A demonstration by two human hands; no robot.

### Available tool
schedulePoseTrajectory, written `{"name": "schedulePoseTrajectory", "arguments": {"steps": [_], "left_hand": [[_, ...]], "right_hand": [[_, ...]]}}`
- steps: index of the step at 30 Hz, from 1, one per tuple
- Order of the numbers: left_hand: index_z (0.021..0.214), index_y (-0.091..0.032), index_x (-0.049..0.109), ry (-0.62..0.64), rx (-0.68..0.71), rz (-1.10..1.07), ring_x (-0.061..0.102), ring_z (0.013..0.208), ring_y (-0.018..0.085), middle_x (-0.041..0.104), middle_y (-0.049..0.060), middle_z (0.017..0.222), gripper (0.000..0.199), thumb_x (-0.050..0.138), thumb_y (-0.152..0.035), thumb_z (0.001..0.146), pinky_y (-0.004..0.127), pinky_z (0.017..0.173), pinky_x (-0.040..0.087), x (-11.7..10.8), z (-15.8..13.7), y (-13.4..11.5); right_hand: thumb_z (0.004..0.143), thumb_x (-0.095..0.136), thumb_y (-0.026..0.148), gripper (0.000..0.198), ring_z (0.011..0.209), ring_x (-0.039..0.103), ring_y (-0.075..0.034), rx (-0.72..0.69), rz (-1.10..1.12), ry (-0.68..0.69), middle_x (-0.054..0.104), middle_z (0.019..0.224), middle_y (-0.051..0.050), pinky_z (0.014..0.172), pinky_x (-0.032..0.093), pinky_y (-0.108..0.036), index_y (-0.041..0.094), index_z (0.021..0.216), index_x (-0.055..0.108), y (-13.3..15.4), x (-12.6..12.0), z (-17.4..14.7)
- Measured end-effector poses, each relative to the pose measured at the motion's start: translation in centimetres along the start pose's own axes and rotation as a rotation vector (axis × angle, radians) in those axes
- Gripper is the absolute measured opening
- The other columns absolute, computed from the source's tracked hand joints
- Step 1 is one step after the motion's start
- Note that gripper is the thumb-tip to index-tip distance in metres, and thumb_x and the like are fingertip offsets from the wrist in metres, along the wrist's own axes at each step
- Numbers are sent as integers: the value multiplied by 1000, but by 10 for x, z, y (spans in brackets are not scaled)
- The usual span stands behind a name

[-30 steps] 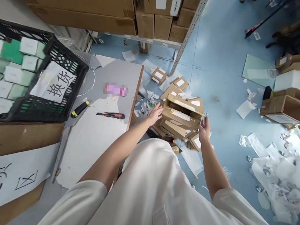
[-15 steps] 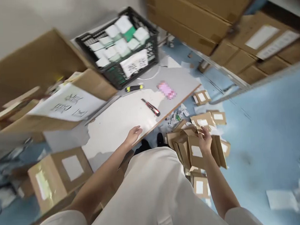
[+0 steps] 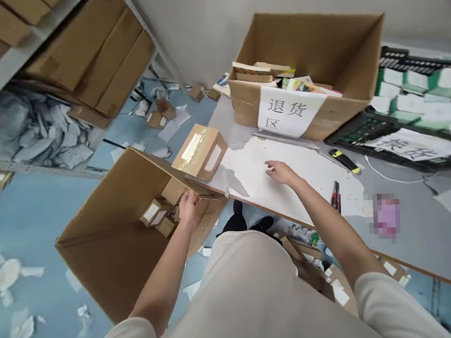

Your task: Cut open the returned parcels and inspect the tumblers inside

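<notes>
My left hand [image 3: 189,209] is at the near-side rim of a large open cardboard box [image 3: 101,239], its fingers curled on the edge. Inside that box lie several small cartons [image 3: 152,212] with white labels. My right hand [image 3: 281,172] hovers above the white tabletop [image 3: 247,160], fingers apart and nothing in them. Between my hands, at the table's left end, stands a taped small carton [image 3: 201,151] with a white label. A red and black box cutter [image 3: 336,196] and a black and yellow cutter [image 3: 345,161] lie right of my right hand.
At the back of the table is an open box [image 3: 241,108] of books with a paper sign. Beside it stands a black crate [image 3: 358,126] of white and green packs. A shelf [image 3: 72,170] stands left. Cartons [image 3: 342,283] and paper scraps [image 3: 21,332] litter the floor.
The view has swung left, bringing the large box in. My left hand went from over the table to the box rim; my right moved from beside the floor cartons to above the table.
</notes>
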State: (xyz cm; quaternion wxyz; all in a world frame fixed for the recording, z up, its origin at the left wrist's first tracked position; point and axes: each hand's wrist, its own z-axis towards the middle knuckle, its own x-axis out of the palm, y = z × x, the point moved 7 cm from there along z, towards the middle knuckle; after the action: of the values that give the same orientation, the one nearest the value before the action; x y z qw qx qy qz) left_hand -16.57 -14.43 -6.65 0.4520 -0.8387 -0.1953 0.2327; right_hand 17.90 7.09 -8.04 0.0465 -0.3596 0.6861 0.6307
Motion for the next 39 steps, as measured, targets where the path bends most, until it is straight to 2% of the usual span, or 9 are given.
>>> {"name": "schedulePoseTrajectory", "arguments": {"steps": [3, 7, 11, 15, 18, 22, 31, 35, 39], "left_hand": [[141, -30, 40, -53, -119, -172, 40, 139, 26, 42, 10, 150, 77, 34, -78, 81, 39, 100, 48, -11, 19, -11], [154, -33, 9, 36, -180, -337, 12, 150, 26, 2, 4, 164, 88, 14, -82, 81, 44, 110, 38, 5, 44, -36], [153, -36, 3, 122, -160, -379, 16, 149, 24, 6, 2, 164, 84, 3, -80, 82, 44, 108, 41, 20, 57, -48], [153, -38, 8, 152, -126, -310, 27, 146, 22, 15, 0, 162, 80, 0, -77, 83, 38, 106, 44, 21, 59, -48], [151, -42, 16, 127, -132, -330, 29, 145, 21, 24, -2, 160, 74, 7, -76, 86, 39, 108, 41, 16, 59, -44], [146, -47, 27, 179, -116, -264, 29, 145, 22, 31, -6, 157, 66, 18, -76, 87, 43, 110, 38, 29, 54, -45], [141, -34, 45, 670, 60, 11, 30, 143, 30, 42, 1, 151, 74, 47, -75, 80, 42, 109, 39, 170, -2, -69], [138, -31, 50, 761, 103, 124, 36, 140, 30, 46, 3, 148, 67, 50, -69, 83, 44, 114, 32, 215, -20, -55], [139, -24, 48, 729, 233, 161, 38, 139, 27, 45, 7, 149, 67, 57, -59, 83, 40, 117, 27, 233, -21, -47]], "right_hand": [[60, 83, 41, 55, 110, 62, -32, -130, 111, 100, 69, 116, -12, 106, 38, -53, 20, 109, 69, 62, 45, 78], [73, 69, 56, 68, 141, 35, -31, -129, 240, 102, 50, 144, -10, 118, 15, -57, 19, 128, 57, 109, 92, 162], [81, 62, 54, 66, 144, 29, -28, -47, 252, 113, 42, 149, -8, 121, 12, -53, 18, 136, 49, 125, 127, 203], [81, 62, 39, 52, 122, 52, -27, 22, 167, 80, 61, 128, -10, 113, 30, -54, 13, 126, 55, 126, 140, 201], [80, 60, 33, 37, 100, 61, -23, 5, 163, -6, 69, 107, -6, 102, 43, -48, 16, 113, 61, 119, 126, 169], [79, 61, 37, 31, 99, 62, -21, -31, 234, -202, 69, 108, -6, 98, 47, -42, 20, 106, 61, 95, 78, 84], [72, 70, 49, 42, 102, 64, -24, 294, 400, -677, 68, 107, -11, 92, 51, -44, 20, 99, 55, -9, -26, -141], [71, 71, 47, 42, 103, 63, -24, 394, 463, -762, 67, 106, -11, 92, 51, -44, 19, 98, 54, -48, -33, -190], [70, 72, 45, 40, 107, 61, -25, 399, 500, -721, 65, 107, -12, 92, 53, -45, 20, 97, 55, -66, -33, -198]]}}
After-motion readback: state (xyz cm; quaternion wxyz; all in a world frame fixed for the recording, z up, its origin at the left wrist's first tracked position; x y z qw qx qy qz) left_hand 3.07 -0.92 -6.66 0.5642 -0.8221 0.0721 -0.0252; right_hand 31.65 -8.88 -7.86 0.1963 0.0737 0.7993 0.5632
